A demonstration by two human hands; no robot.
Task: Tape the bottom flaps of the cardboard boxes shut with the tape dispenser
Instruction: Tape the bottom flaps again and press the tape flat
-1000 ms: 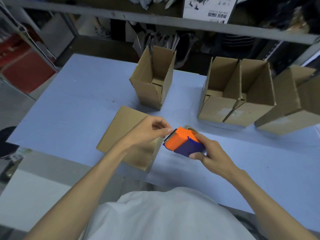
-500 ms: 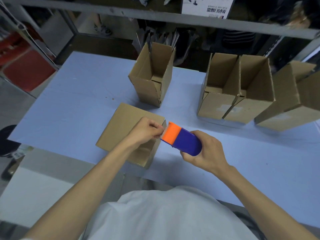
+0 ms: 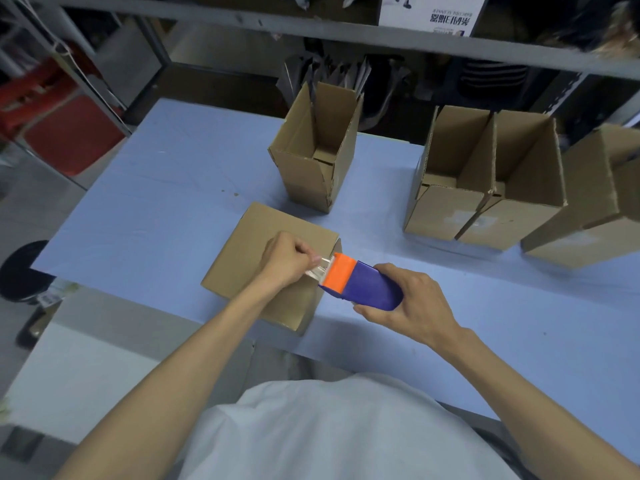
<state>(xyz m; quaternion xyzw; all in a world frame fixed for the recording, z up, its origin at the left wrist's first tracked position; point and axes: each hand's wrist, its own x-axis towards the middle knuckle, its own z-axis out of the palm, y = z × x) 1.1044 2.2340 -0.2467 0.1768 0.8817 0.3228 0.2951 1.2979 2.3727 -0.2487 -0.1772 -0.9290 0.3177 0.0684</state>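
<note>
- Right hand (image 3: 414,306) grips the blue body of the tape dispenser (image 3: 362,287), fingers curled round it, with the orange end pointing left.
- Left hand (image 3: 285,259) pinches the clear tape end (image 3: 320,268) at the dispenser's orange mouth, thumb and fingers closed on it.
- Both meet over the right edge of the nearest cardboard box (image 3: 252,254), which lies plain face up at the front of the blue table (image 3: 156,188).
- Behind it stands an open box (image 3: 313,161). To the right, two more open boxes (image 3: 485,188) touch side by side, and a further box (image 3: 588,216) sits at the frame edge.
</note>
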